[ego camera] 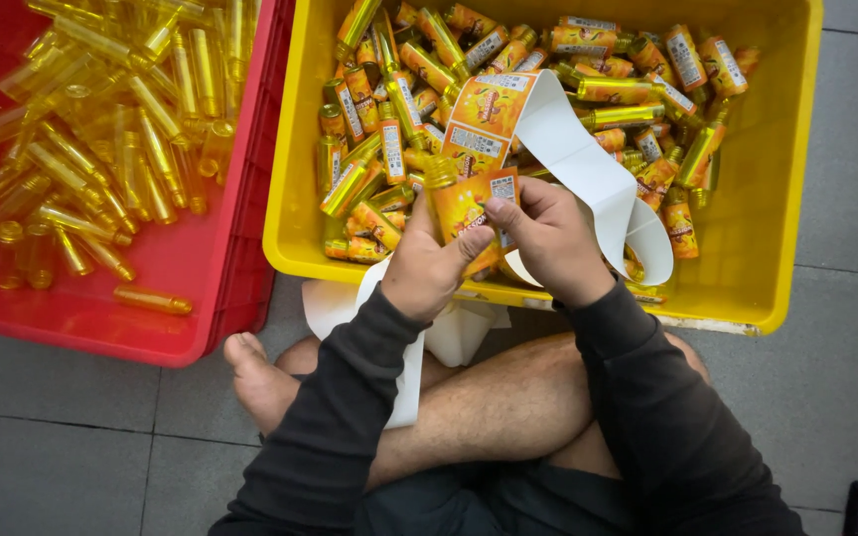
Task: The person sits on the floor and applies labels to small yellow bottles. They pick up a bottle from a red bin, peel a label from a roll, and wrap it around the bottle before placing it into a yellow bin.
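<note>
Fingers [469,238] of the left hand [427,263] wrapped around a small amber bottle [447,199], long axis upright, cap pointing far; right hand [546,238] just beside it, thumb [504,211] pressing a glossy orange label [501,189] onto the glass. White backing strip [588,164] curling right over the yellow crate [796,199] of labelled bottles [647,89]. Bare clear bottles [121,119] in the red crate [201,298], left

bottle [446,203] mostly hidden by hands, red crate [151,318] and yellow crate [796,199] cut off by edges
</note>
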